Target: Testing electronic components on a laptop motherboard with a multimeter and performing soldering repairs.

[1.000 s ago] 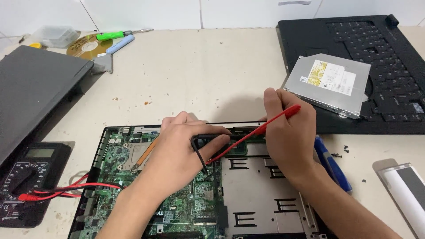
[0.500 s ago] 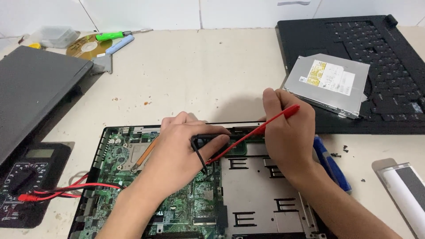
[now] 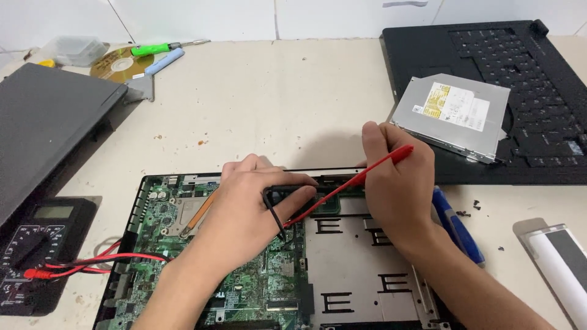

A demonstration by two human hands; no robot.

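Below, both hands work over an opened laptop base lying on the tabletop. Right hand: fingers curled narrowly around a red probe, pen-fashion, its tip slanting down and leftward to the green circuit board just under the left palm. Left hand: fingers closed on a black probe, whose black lead loops down across the thumb side; the heel of this hand rests on the board. Between the two hands the probe tips nearly meet. Beside the right wrist, on its outer side, lies a blue-handled tool. Beyond the right hand's knuckles sits a silver optical drive, propped on a black keyboard panel. Outward of the left forearm, red leads run to a black multimeter near the tabletop's near edge. Ahead of both hands the tabletop lies open up to the wall.
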